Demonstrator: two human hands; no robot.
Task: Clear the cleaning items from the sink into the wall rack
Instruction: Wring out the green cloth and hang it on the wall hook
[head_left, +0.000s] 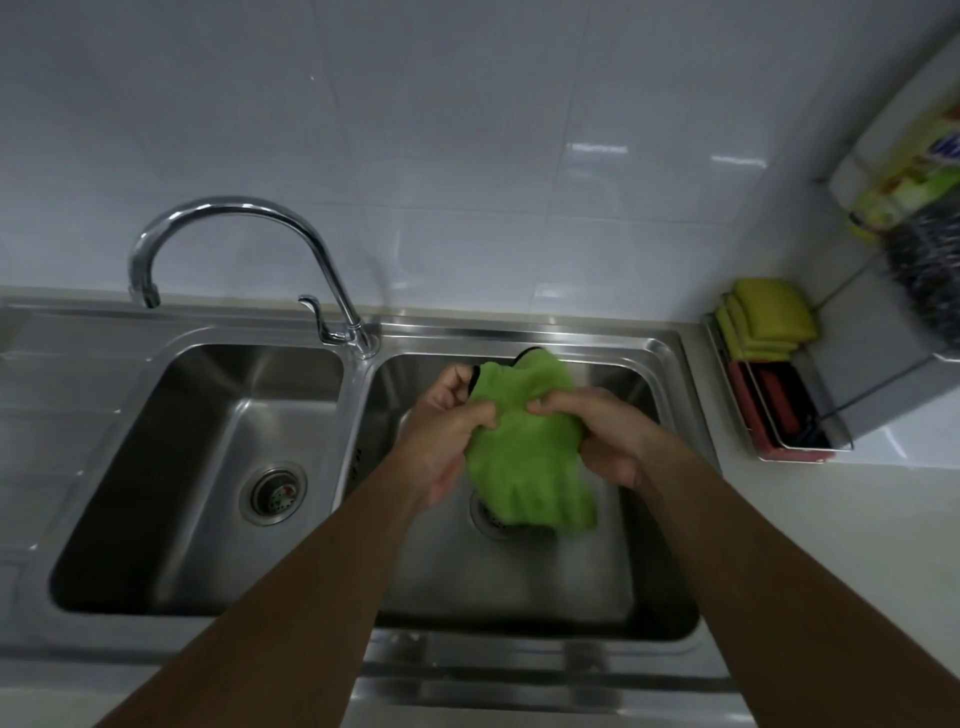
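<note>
A green cleaning cloth with a dark edge hangs over the right basin of the steel double sink. My left hand grips its left side and my right hand grips its right side, both bunched into the fabric. The cloth's lower end dangles above the right drain, part of which it hides. The wall rack is at the far right on the side wall, holding a dark scourer and a coloured package.
A chrome gooseneck tap stands between the basins, its spout over the left one. A wire holder on the counter at right carries yellow-green sponges and a red item. White tiles cover the wall behind.
</note>
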